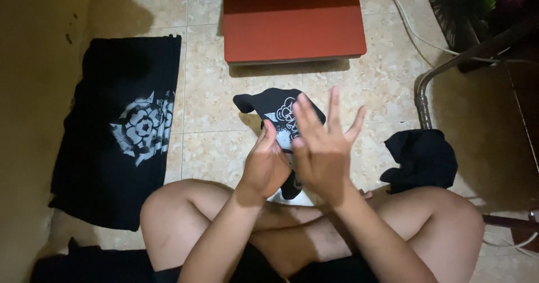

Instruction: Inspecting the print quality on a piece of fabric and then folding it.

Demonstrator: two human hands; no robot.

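The left hand (264, 168) pinches a small black printed cloth (279, 112) by its edge, keeping it lifted off the tiled floor (210, 100). The right hand (321, 154) hovers beside it, fingers spread and empty.

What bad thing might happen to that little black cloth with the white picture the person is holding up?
Only the left hand seems to pinch the small black printed cloth; the right hand is spread open, so the cloth might slip down onto the beige tiled floor. It might also get mixed up with the crumpled black cloth pile lying near the knee. The room is dim, so the white print may be hard to line up.
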